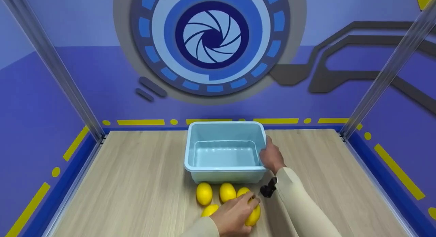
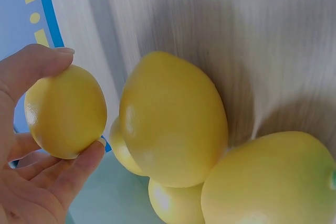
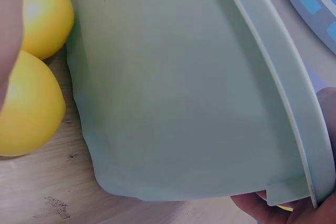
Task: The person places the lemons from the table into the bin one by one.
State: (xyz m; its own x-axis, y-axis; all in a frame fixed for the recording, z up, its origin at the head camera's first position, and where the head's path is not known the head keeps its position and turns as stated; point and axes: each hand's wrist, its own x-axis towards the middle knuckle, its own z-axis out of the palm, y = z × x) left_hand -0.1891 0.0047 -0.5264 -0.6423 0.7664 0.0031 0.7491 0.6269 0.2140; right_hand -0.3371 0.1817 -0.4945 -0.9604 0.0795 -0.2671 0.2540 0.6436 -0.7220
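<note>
My left hand [image 1: 235,213] pinches a yellow lemon [image 2: 65,113] between thumb and fingertips, seen best in the left wrist view. In the head view this hand is low over a group of lemons and partly covers them. Other lemons [image 1: 204,193] lie on the table in front of a light blue plastic basin [image 1: 224,177]. My right hand [image 1: 272,156] grips the basin's right side at the rim, its fingers partly hidden behind the wall. Inside, the bare basin floor shows. In the right wrist view the basin wall [image 3: 173,93] fills the middle, with lemons [image 3: 31,106] beside it.
The wooden table [image 1: 143,182] stretches to both sides of the basin. Blue patterned panels [image 1: 102,83] enclose it at the back and sides, with metal posts [image 1: 68,80] at the corners. A small black device [image 1: 268,188] is at the right wrist.
</note>
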